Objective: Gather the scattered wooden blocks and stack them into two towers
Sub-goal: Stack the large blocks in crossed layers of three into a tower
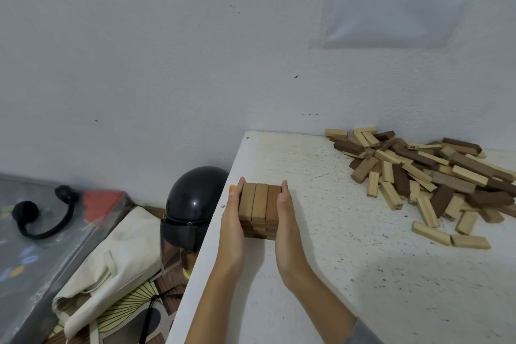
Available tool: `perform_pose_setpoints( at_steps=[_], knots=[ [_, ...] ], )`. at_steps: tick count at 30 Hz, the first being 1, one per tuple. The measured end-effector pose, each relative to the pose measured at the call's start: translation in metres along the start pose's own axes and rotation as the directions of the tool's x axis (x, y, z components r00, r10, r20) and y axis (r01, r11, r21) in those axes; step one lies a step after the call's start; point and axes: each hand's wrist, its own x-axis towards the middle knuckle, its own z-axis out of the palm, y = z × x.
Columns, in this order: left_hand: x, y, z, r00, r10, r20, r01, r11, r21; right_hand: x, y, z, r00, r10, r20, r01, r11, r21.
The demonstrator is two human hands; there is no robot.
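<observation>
Pressing in on a short tower of wooden blocks from both sides, near the left edge of the white table.

Left hand: fingers straight and together, palm flat against the tower's left face, nothing curled around or pinched.

Right hand: same posture, fingers extended, flat against the tower's right face.

Top layer: three mid-brown blocks lying side by side, long axes pointing away from the person. Lower layers partly hidden between the palms; number of layers not determinable.

Loose pile of light and dark blocks at the far right of the table, against the wall, well apart from the tower. A few light blocks lying singly at the pile's near edge.

Left of the table and lower down: black helmet just beside the table edge, cream cloth bag next to it.

On the wall above the pile: pale sheet with printed text.
</observation>
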Motion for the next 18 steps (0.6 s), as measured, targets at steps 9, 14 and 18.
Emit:
perform_pose_setpoints(
  at_steps=[9,14,18],
  knots=[
    [-0.005,0.011,-0.008,0.998,0.052,0.022,-0.053,0.998,0.036,0.015,-0.030,-0.043,0.969,-0.056,0.240,0.100,0.979,-0.177],
    [-0.005,0.009,-0.012,0.998,0.051,0.025,-0.053,0.997,0.061,0.030,-0.046,-0.064,0.900,-0.048,0.433,0.286,0.815,-0.504],
    [-0.005,0.010,-0.007,0.997,0.073,0.035,-0.076,0.994,0.075,0.034,-0.048,-0.062,0.889,-0.055,0.454,0.330,0.766,-0.552]
  ],
)
